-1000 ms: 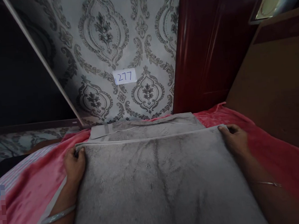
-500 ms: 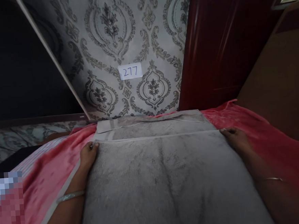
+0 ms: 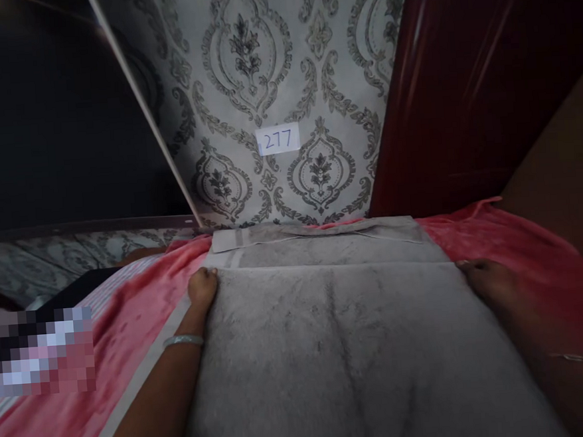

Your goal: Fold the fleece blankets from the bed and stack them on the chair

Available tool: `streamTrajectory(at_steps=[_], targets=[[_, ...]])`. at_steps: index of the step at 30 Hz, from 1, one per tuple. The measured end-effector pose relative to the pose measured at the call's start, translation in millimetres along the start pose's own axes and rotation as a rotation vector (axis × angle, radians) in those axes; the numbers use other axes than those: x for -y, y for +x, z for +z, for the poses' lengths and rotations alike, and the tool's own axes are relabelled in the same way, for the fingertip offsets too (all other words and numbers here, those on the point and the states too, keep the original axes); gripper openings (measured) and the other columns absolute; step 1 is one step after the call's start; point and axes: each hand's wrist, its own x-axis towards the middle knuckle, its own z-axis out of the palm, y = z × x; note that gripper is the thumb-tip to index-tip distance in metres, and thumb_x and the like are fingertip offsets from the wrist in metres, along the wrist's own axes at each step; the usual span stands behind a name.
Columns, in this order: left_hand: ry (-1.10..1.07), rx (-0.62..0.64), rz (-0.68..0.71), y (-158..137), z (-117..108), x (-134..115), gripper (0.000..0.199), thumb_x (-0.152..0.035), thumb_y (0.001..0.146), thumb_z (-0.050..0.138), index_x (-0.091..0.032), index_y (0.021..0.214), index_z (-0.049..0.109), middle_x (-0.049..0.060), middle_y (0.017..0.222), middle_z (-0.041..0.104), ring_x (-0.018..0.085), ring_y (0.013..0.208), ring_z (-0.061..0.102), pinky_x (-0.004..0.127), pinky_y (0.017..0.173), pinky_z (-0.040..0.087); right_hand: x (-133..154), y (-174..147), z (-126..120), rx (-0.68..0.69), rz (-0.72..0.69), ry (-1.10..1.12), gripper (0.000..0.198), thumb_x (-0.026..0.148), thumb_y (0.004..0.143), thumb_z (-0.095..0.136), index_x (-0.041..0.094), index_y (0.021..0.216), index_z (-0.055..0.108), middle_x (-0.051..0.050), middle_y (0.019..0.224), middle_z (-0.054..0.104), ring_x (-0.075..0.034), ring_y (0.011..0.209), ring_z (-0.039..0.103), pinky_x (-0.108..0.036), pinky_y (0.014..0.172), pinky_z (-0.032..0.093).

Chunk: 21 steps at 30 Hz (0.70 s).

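A wide grey plush towel (image 3: 301, 351) lies spread in front of me, with a straight folded edge running across it. At the left end of that edge, my left hand (image 3: 203, 288) is closed on the corner. The fingers of my right hand (image 3: 488, 279) pinch the opposite corner on the right. Beyond the edge, another layer of the towel shows, its far end turned over in an uneven, slightly rumpled flap. Soft dark creases run down the middle of the near layer.
A red plush blanket (image 3: 472, 232) lies under the towel. Behind stand a patterned wall (image 3: 243, 102) with a paper card (image 3: 278, 139) marked 277, a dark screen (image 3: 55, 128) at left, and a dark red glossy panel (image 3: 444, 121) at right. A blurred patch covers something at left.
My view has turned a little left, so the scene sits further right. Both hands keep their grip on the edge corners, and the towel looks much the same.
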Motion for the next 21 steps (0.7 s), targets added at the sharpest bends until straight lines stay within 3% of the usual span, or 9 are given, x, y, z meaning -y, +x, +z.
streamTrajectory(at_steps=[3, 7, 12, 16, 21], targets=[[0.024, -0.066, 0.026, -5, 2, 1, 0.024, -0.035, 0.082, 0.047, -0.018, 0.075, 0.062, 0.015, 0.079, 0.067, 0.030, 0.082, 0.063, 0.039, 0.073, 0.047, 19, -15, -2, -0.065, 0.153, 0.026, 0.017, 0.042, 0.064, 0.059, 0.025, 0.060, 0.056, -0.008, 0.063, 0.059, -0.028, 0.065, 0.056, -0.041, 0.065, 0.043], [0.044, -0.184, 0.075, 4, 4, 8, 0.030, -0.042, 0.084, 0.045, -0.018, 0.079, 0.063, 0.012, 0.076, 0.066, 0.030, 0.077, 0.061, 0.039, 0.069, 0.046, 27, -21, -3, -0.116, 0.078, 0.071, 0.022, 0.043, 0.068, 0.057, 0.022, 0.071, 0.058, -0.006, 0.071, 0.063, -0.024, 0.071, 0.057, -0.035, 0.068, 0.044], [0.087, 0.064, 0.031, 21, 10, 14, 0.029, -0.037, 0.078, 0.055, -0.016, 0.094, 0.065, 0.017, 0.089, 0.071, 0.035, 0.088, 0.066, 0.041, 0.072, 0.049, 23, -17, -2, -0.093, 0.042, 0.072, 0.014, 0.035, 0.068, 0.059, 0.021, 0.070, 0.057, -0.005, 0.072, 0.063, -0.022, 0.071, 0.058, -0.034, 0.071, 0.045], [0.064, 0.057, 0.005, 23, 12, 12, 0.043, -0.036, 0.080, 0.054, -0.012, 0.115, 0.062, 0.020, 0.097, 0.073, 0.038, 0.099, 0.067, 0.046, 0.078, 0.050, 26, -17, -3, -0.066, 0.040, 0.138, 0.017, 0.034, 0.066, 0.065, 0.021, 0.076, 0.059, -0.006, 0.075, 0.066, -0.023, 0.074, 0.061, -0.033, 0.068, 0.047], [0.082, 0.072, 0.057, 12, 2, -1, 0.032, -0.037, 0.080, 0.054, -0.010, 0.089, 0.068, 0.025, 0.091, 0.071, 0.041, 0.095, 0.067, 0.046, 0.075, 0.051, 40, -24, -13, 0.060, 0.013, 0.145, 0.017, 0.037, 0.067, 0.065, 0.021, 0.064, 0.062, -0.003, 0.061, 0.063, -0.020, 0.060, 0.056, -0.029, 0.054, 0.043]])
